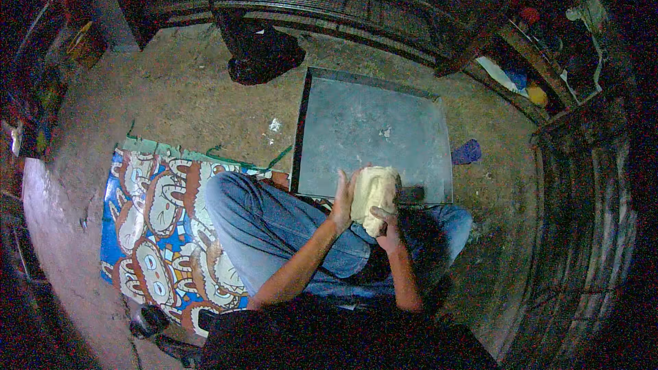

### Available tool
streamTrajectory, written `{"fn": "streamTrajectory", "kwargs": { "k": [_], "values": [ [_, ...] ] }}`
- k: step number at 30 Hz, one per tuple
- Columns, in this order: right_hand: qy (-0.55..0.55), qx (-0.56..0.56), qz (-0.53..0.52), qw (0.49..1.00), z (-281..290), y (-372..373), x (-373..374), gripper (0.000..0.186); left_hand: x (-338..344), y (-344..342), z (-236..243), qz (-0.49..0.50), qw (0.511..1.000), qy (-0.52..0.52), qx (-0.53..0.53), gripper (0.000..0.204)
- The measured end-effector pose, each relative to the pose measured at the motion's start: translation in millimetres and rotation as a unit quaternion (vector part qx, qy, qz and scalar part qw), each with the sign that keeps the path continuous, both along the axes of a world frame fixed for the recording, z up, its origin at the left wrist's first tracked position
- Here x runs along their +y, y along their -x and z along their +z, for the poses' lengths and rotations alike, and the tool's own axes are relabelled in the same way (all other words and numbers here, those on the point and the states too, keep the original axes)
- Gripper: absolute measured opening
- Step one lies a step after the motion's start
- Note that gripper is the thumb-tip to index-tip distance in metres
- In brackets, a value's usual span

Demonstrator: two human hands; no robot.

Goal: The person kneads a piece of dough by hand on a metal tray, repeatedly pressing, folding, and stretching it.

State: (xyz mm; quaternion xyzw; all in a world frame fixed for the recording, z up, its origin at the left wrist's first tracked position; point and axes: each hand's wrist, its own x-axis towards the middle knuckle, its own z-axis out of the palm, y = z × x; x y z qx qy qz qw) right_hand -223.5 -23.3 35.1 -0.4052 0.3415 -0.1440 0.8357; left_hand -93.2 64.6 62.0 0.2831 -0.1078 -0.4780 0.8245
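Observation:
A pale yellow lump of what looks like dough (374, 190) is held up in front of me, over the near edge of a square grey metal tray (363, 113). My left hand (345, 199) lies along the lump's left side, with its thumb raised and its fingers partly hidden behind it. From the lower right, my right hand (388, 229) grips the lump, its thumb across the near end. Beside the lump, a small dark block (411, 194) sits at the tray's near rim. A small pale scrap (385, 133) lies on the tray's surface.
I sit cross-legged by the tray. A cartoon-print mat (159, 233) spreads to my left. Beyond the tray lie a black bag (264, 55) and a slatted bench (329, 0). A crumpled purple thing (467, 152) is right of the tray; wooden slats (582, 219) stand farther right.

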Motion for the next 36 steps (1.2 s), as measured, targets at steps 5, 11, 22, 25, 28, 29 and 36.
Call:
{"fn": "streamTrajectory", "kwargs": {
  "k": [5,11,22,25,28,29,36],
  "values": [
    [-0.088,0.005,0.02,0.996,-34,6,-9,0.062,-13,-3,-29,0.107,0.891,-0.231,-0.377,0.08],
    [0.069,0.023,0.041,0.996,-51,-22,-45,0.055,-24,-17,-25,0.268,0.88,-0.25,-0.301,0.07],
    [0.63,0.107,0.415,0.647,1,-124,-146,0.087,2,-31,0,0.179,0.831,-0.346,-0.397,0.02],
    [0.67,0.151,0.445,0.574,-19,-136,-150,0.116,3,-35,-4,0.209,0.804,-0.314,-0.459,0.019],
    [0.731,0.147,0.444,0.497,-32,-128,-160,0.118,-4,-40,12,0.103,0.751,-0.328,-0.563,0.046],
    [0.751,0.149,0.428,0.48,-36,-128,-157,0.117,-10,-44,8,0.123,0.694,-0.334,-0.626,0.055],
    [0.815,0.134,0.381,0.416,-24,-134,-125,0.089,-66,-97,-49,-0.1,0.445,-0.395,-0.797,0.102]
  ]
}}
